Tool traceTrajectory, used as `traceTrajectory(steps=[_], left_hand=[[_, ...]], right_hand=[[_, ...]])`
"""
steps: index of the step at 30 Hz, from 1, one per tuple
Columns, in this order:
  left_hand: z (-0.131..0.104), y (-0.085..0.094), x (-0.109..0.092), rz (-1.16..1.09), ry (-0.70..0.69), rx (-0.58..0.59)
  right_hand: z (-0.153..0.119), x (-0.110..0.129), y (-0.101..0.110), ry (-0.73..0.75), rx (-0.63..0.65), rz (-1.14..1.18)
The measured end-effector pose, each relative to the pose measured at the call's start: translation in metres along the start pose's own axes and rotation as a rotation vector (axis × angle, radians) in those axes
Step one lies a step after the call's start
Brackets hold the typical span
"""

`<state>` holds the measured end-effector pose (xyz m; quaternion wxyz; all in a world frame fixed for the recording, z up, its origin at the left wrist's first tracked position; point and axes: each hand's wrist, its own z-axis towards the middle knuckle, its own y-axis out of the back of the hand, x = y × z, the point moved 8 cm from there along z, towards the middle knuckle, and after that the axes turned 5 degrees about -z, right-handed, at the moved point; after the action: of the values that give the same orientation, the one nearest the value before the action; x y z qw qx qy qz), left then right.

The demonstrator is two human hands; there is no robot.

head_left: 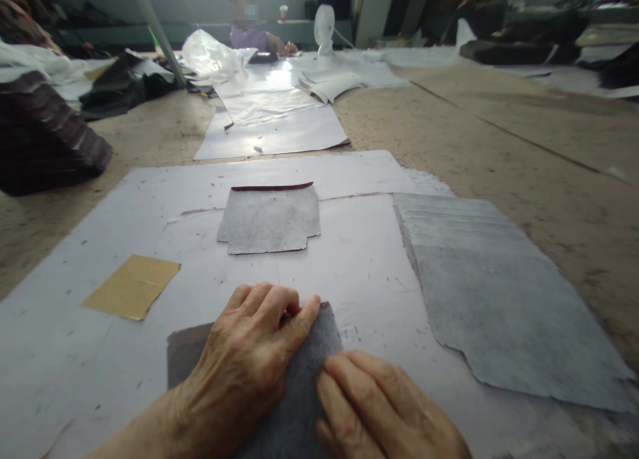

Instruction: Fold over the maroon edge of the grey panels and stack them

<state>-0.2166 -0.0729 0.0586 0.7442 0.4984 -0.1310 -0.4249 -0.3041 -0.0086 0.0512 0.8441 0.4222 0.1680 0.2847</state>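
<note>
Near the front of the white work sheet lies a grey sheet piece (312, 372), its lower part running out of view. Over its far edge, my left hand (249, 352) has its fingers curled and its thumb laid along that edge. My right hand (374, 406) grips the piece's right side, with fingers pressed together and their tips partly hidden. Beyond my hands rests a second grey piece (269, 219) with notched corners and a dark red strip along its far edge. At the right is a fanned stack of grey pieces (499, 299).
A tan square (132, 286) lies left of my hands on the white sheet (359, 259). A dark stack (44, 130) stands at the left edge. Farther back are white papers (279, 130), crumpled plastic (210, 53), a small white fan (324, 30) and a seated person (249, 36).
</note>
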Motion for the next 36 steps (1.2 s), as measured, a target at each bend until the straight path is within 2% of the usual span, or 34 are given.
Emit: traceTrajectory(steps=[4, 7, 15, 27, 36], left_hand=[[-0.002, -0.001, -0.002, -0.018, -0.007, 0.023], [-0.004, -0.001, -0.003, -0.018, -0.011, 0.026], [-0.004, -0.002, -0.012, 0.094, -0.074, 0.063], [-0.005, -0.004, -0.015, 0.118, -0.088, 0.067], [-0.004, -0.002, -0.019, 0.102, -0.094, 0.030]], right_hand=[[0.003, -0.031, 0.005, -0.083, 0.063, 0.049], [0.010, -0.041, 0.003, -0.112, 0.089, 0.047], [0.010, -0.036, 0.001, -0.053, 0.095, -0.014], [0.009, -0.036, 0.003, -0.039, 0.084, -0.036], [0.022, -0.043, -0.002, -0.098, 0.086, 0.138]])
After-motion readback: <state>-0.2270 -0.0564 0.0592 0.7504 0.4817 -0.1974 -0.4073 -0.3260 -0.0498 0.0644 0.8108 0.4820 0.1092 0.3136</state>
